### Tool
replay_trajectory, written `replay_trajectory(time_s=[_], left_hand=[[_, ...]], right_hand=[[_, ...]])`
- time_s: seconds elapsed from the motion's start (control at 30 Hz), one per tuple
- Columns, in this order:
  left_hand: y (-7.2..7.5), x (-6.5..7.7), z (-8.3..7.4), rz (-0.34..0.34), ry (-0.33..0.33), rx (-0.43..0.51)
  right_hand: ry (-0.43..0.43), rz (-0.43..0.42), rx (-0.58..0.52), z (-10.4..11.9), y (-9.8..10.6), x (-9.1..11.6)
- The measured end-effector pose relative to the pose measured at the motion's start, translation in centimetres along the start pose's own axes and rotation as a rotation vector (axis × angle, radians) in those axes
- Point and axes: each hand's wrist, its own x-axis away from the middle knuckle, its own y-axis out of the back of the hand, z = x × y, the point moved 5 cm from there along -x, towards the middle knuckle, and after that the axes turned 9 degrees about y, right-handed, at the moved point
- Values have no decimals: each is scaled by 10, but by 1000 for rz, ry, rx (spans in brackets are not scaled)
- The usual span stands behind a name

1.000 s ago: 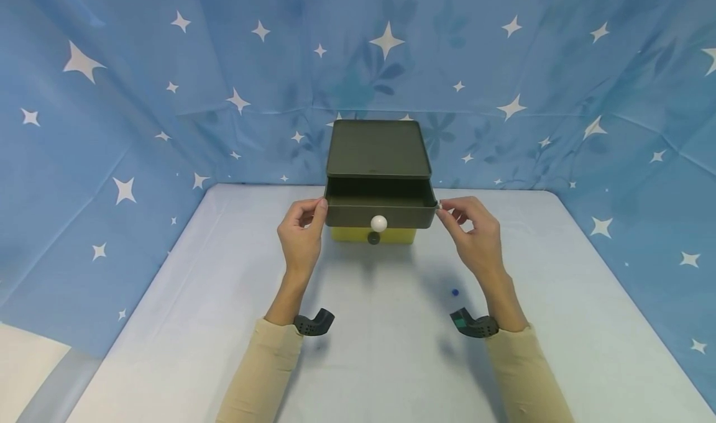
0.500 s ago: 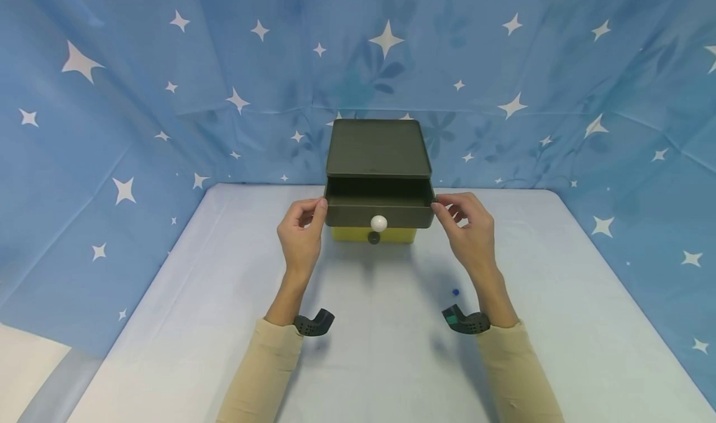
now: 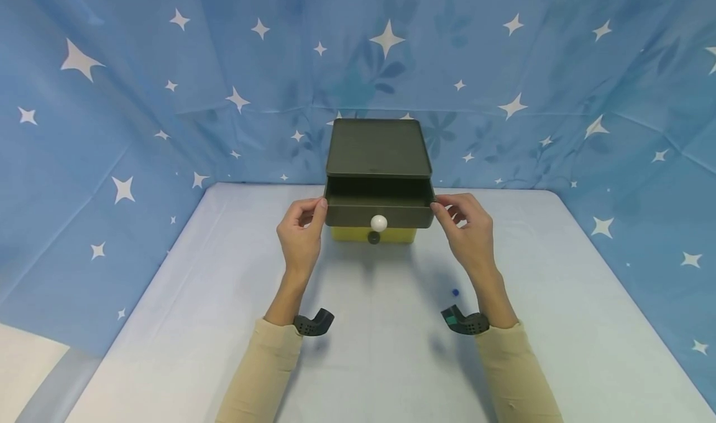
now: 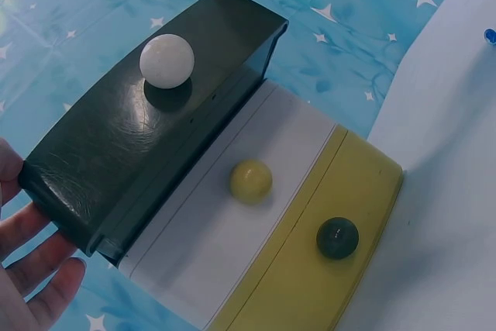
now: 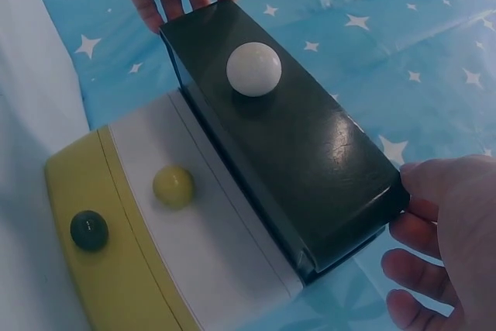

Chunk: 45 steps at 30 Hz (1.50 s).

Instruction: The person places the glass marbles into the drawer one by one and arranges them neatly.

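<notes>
A small chest has a dark green top drawer (image 3: 358,216) pulled out toward me, with a white round knob (image 3: 378,223). Below it, the wrist views show a white drawer (image 4: 205,226) with a yellow knob (image 4: 251,182) and a yellow drawer (image 4: 364,184) with a dark green knob (image 4: 338,238). My left hand (image 3: 300,236) pinches the green drawer's left front corner between thumb and fingers. At the opposite front corner, my right hand (image 3: 470,230) pinches the drawer the same way. The drawer's visible inside is bare; its back lies in shadow under the chest's top (image 3: 378,146).
The chest stands at the back middle of a white-covered table (image 3: 224,299), close to a blue curtain (image 3: 268,69) with white stars. A tiny blue object (image 3: 455,292) lies on the table near my right forearm. Each wrist wears a black band mount (image 3: 315,323).
My right hand has moved left and slightly away from me, its fingertips closing onto the drawer's right corner. My left hand and the drawer look unmoved.
</notes>
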Motion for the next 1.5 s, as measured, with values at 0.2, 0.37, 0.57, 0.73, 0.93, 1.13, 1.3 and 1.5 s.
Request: replay_trajectory(time_s=[0.2,0.37,0.57,0.73,0.93,1.13,1.3,1.5], left_hand=[[0,1,-3,-2,9,1],[0,1,-4,1,5,0],[0,1,-4,3,5,-4],[0,1,-4,2,2,-11],[1,1,-5,3,-6,-6],[1,0,-3,5,-1,-5],[1,0,-1,9,5,-9],[1,0,-1,8,2,-11]], right_hand=[[-25,10,4,0,-1,1],[-17,16,9,0,-1,1],[-1,18,23,2,0,0],[12,17,24,3,1,-1],[7,15,20,2,1,0],[1,15,3,1,1,1],[-14,22,7,2,1,2],[-26,30,18,2,2,3]])
